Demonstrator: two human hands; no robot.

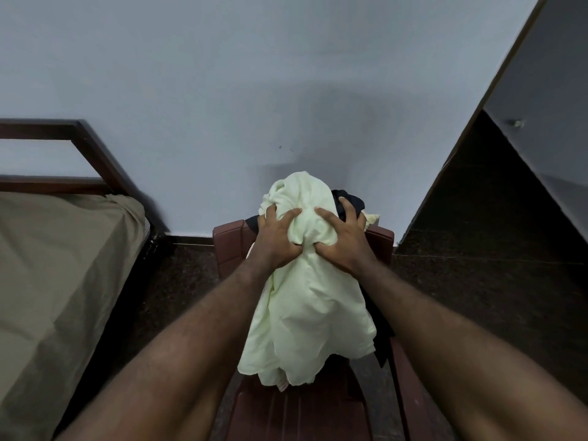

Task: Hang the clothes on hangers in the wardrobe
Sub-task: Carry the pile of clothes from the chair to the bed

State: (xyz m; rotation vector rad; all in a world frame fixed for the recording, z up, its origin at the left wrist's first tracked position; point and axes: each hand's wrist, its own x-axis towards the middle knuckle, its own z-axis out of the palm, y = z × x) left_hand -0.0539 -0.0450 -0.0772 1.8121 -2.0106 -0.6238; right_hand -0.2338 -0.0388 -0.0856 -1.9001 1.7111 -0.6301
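A pale green garment (305,310) hangs bunched over a dark red plastic chair (227,246). My left hand (277,240) grips its upper left folds with curled fingers. My right hand (345,238) grips the cloth on the right, thumb pressed into the fabric. Behind and under the pale garment lie dark clothes (348,198) on the chair back, partly hidden. A bit of cream cloth (373,219) shows at the right of the chair back. No hanger is in view.
A bed with a brown sheet (54,275) and dark wooden frame (92,148) stands at the left. A grey wall (254,90) is ahead. A dark-edged door or panel (547,90) slants at the right. The floor (477,281) is dark speckled stone.
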